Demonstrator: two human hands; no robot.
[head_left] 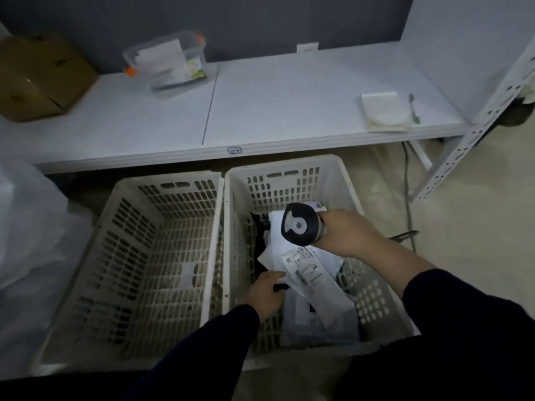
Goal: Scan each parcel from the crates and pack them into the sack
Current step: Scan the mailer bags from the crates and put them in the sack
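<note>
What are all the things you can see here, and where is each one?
Left crate: 1, beige, on the floor.
Right crate: 1, beige, on the floor beside it.
Parcels: several, white, grey and black, in the right crate.
Scanner: 1, black and white, over the parcels.
Sack: 1, whitish, far left.
Table: 1, white, behind the crates.
Cardboard box: 1, brown, table's left end.
Clear box: 1, orange clips, back of the table.
Pad: 1, white, table's right end.
Rack: 1, white, far right.
Cable: 1, dark, on the floor at right.
Hands: 2, dark sleeves; left hand at the parcels, right hand grips the scanner.
</note>
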